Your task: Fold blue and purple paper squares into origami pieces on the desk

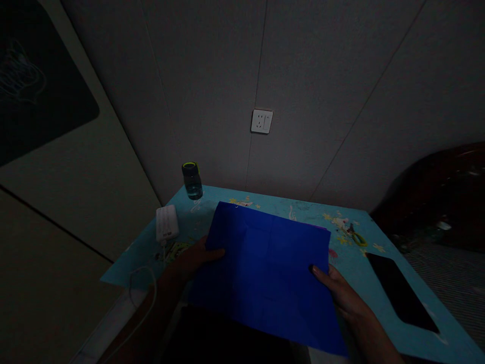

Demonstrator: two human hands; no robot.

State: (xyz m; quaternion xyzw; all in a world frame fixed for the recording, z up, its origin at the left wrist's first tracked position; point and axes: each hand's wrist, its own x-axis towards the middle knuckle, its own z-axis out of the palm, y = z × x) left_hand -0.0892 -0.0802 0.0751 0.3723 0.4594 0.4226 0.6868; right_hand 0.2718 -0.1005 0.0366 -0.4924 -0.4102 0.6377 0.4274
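A large blue sheet [265,273] is held up over the near part of the table, tilted, with faint creases on it. My left hand [199,257] grips its left edge, the thumb lying on the front face and the fingers behind. At the right edge my right hand [335,285] pinches the sheet the same way, thumb on top. A thin pinkish edge shows behind the sheet's upper right corner; what it belongs to is hidden.
The table [359,215] has a light blue floral cover. On it are a bottle [192,181], a white power bank [166,223] with a cable, scissors [357,236] and a black flat object [401,290]. A wall socket [261,121] is behind.
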